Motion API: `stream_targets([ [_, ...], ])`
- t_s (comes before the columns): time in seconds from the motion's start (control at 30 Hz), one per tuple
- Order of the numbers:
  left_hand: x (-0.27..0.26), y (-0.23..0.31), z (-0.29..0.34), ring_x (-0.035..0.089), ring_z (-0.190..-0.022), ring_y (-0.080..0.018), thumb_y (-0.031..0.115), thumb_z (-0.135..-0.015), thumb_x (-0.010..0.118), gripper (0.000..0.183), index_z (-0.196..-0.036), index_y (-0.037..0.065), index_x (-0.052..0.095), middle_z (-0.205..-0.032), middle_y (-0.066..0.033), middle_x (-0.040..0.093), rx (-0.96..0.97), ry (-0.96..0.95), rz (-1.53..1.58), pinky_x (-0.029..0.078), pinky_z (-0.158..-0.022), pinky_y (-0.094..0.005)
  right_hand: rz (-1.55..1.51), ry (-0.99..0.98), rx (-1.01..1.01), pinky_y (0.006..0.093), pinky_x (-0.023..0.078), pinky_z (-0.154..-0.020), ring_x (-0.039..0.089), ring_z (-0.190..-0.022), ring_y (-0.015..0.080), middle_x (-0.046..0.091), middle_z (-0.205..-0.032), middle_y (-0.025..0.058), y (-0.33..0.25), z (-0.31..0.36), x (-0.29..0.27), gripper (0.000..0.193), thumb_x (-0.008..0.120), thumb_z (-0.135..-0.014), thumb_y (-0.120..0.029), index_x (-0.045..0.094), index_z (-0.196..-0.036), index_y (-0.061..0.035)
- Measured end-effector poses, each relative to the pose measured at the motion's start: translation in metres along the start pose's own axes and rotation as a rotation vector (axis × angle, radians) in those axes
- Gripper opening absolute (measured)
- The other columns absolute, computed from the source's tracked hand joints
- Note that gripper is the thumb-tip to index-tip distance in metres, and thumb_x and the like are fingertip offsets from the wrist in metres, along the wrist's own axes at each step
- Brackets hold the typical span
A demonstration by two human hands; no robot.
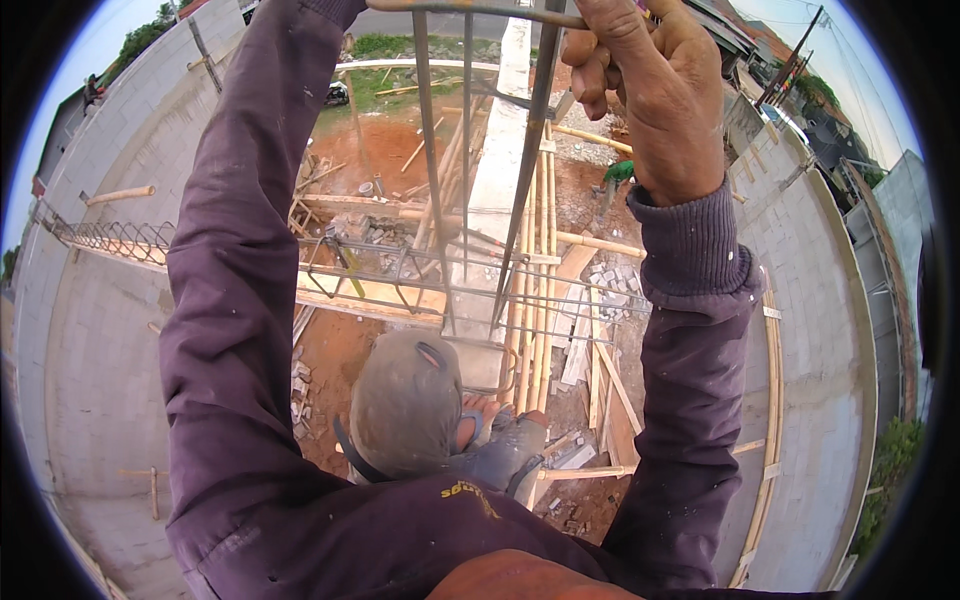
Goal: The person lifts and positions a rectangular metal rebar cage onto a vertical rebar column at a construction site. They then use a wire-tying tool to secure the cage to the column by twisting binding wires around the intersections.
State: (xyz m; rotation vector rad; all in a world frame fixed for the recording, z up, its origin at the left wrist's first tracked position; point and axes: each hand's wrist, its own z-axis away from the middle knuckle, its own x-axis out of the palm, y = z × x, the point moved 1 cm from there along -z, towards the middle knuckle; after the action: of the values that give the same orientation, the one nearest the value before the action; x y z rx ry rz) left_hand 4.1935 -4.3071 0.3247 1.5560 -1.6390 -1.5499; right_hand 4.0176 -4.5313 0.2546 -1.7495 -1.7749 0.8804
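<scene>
Although the left hand lies beyond the upper edge of the view, so its grip cannot be told, the right hand (665, 110) shows with fingers curled and thumb at the end of a bent crossbar (520, 13) — whether that grip clamps the bar or merely touches it cannot be told. The crossbar passes across tall upright rods (426, 100), which come down toward the near end of a pale concrete beam (500, 150). By the look of it, the work is partly done: the rods stand, and a horizontal rebar cage (400, 270) crosses above a timber plank (380, 307); the joining at the crossbar seems unfinished, though any tie wire is too small to make out. Narrow and dusty, the beam runs away from the person, with bamboo poles (543, 300) beside its right edge. Reddish soil (330, 360) and rubble (300, 385) lie below — grey block walls (100, 370) flank both sides.
</scene>
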Motion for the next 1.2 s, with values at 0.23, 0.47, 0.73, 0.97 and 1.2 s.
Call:
stream_targets([
  [0.23,0.042,-0.168,0.018,0.053,-0.048,-0.0125,0.020,-0.102,0.044,0.031,-0.111,0.000,0.066,-0.063,-0.0038,0.056,-0.118,-0.013,-0.115,0.047,-0.046,-0.0273,-0.120,-0.094,0.320,0.0216,0.041,-0.038,0.053,-0.049,0.0075,0.057,-0.061,0.0037,0.109,0.096,-0.004,0.095,0.076,-0.087,-0.030,0.018,-0.146,0.0164],
  [0.47,0.146,-0.306,0.103,0.054,-0.051,-0.0095,0.028,-0.102,0.050,0.030,-0.098,0.003,0.068,-0.068,-0.0008,0.055,-0.456,-0.139,-0.024,0.045,-0.045,-0.0250,-0.248,0.053,0.658,0.0263,0.053,-0.046,0.055,-0.056,0.0085,0.057,-0.070,0.0045,0.217,0.227,0.019,0.073,0.067,-0.093,-0.018,0.026,-0.148,0.0083],
  [0.73,0.182,-0.380,0.124,0.052,-0.042,-0.0095,0.035,-0.100,0.054,0.036,-0.123,0.009,0.065,-0.064,-0.0005,0.054,-0.554,-0.142,-0.017,0.039,-0.034,-0.0244,-0.242,0.269,0.975,0.0293,0.059,-0.051,0.055,-0.056,0.0099,0.056,-0.075,0.0037,0.282,0.291,0.036,0.054,0.062,-0.096,-0.016,0.043,-0.143,0.0018],
  [0.97,0.203,-0.415,0.133,0.052,-0.038,-0.0108,0.022,-0.097,0.051,0.028,-0.109,0.008,0.072,-0.057,-0.0018,0.055,-0.610,-0.128,-0.020,0.038,-0.032,-0.0265,-0.178,0.358,0.973,0.0288,0.055,-0.045,0.057,-0.052,0.0117,0.060,-0.076,0.0085,0.291,0.307,0.041,0.049,0.061,-0.095,-0.014,0.049,-0.142,-0.0069],
  [1.2,0.200,-0.423,0.129,0.053,-0.046,-0.0119,0.027,-0.099,0.051,0.032,-0.119,0.007,0.065,-0.057,-0.0005,0.053,-0.658,-0.211,-0.098,0.041,-0.040,-0.0276,-0.216,0.345,0.988,0.0291,0.056,-0.048,0.059,-0.054,0.0124,0.061,-0.076,0.0094,0.296,0.312,0.043,0.048,0.060,-0.096,-0.014,0.049,-0.142,-0.0079],
])
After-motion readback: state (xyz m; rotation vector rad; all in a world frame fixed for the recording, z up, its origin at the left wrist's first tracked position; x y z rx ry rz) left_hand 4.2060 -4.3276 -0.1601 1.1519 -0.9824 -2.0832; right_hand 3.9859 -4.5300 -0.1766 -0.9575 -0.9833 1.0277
